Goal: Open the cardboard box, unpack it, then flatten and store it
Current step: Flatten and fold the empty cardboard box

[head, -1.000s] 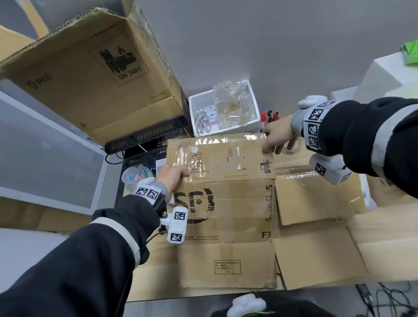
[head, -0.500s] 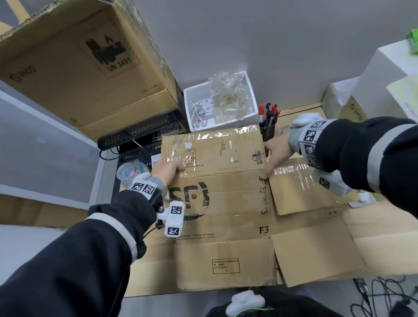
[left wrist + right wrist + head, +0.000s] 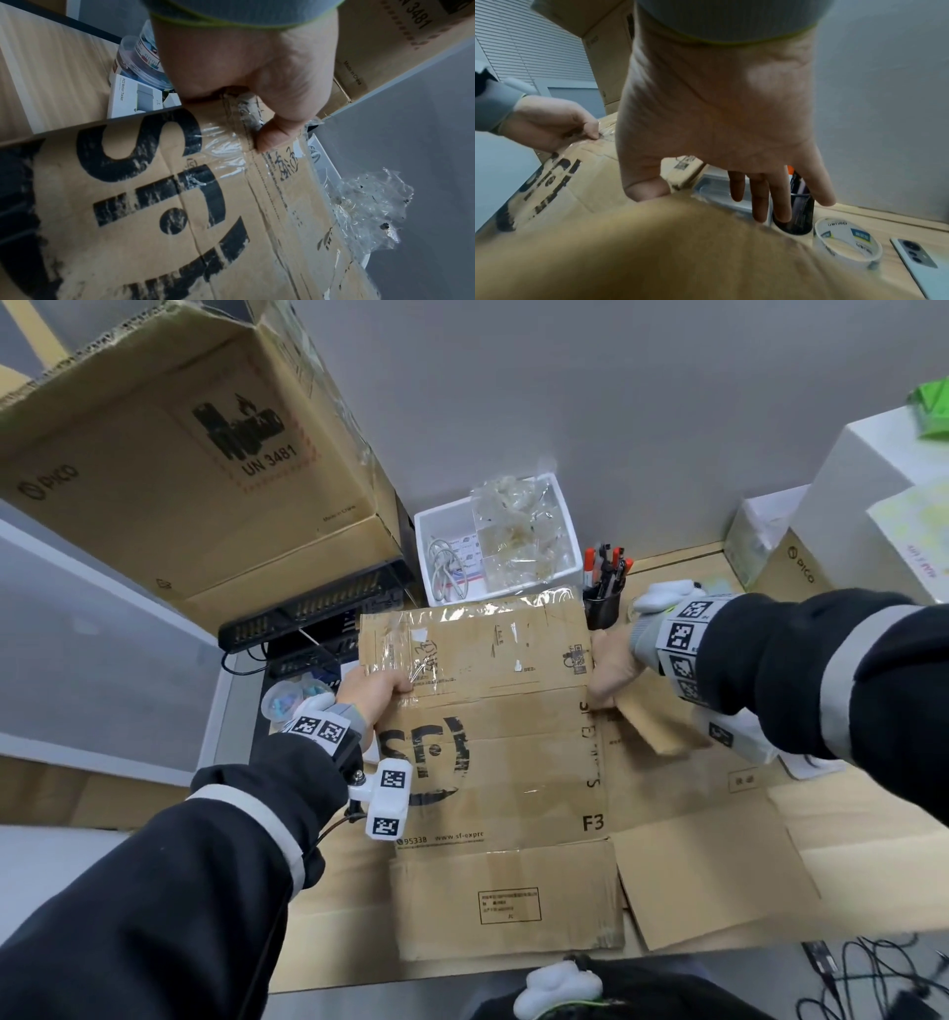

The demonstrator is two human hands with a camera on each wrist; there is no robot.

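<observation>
The flattened cardboard box (image 3: pixel 503 762) with a black SF logo lies unfolded on the desk. My left hand (image 3: pixel 369 695) grips its left edge at the far flap's crease. The thumb presses on the taped top (image 3: pixel 272 138) and the fingers are hidden beneath. My right hand (image 3: pixel 611 665) is at the right edge by the same crease. Its thumb rests on the cardboard and its straight fingers (image 3: pixel 759 199) reach past the edge. The side flap (image 3: pixel 657 726) stands raised under that wrist and looks blurred in the right wrist view (image 3: pixel 680 253).
A large brown box (image 3: pixel 195 469) and a black rack unit (image 3: pixel 308 613) stand at the far left. A white bin (image 3: pixel 426 541), a pen holder (image 3: pixel 603 608), a tape roll (image 3: pixel 847 243) and a phone (image 3: pixel 921 261) lie behind and right of the box. White boxes (image 3: pixel 873 480) stand far right.
My right hand has come down from the far right corner to the crease on the right edge. The side flap beside it has lifted. My left hand keeps its grip.
</observation>
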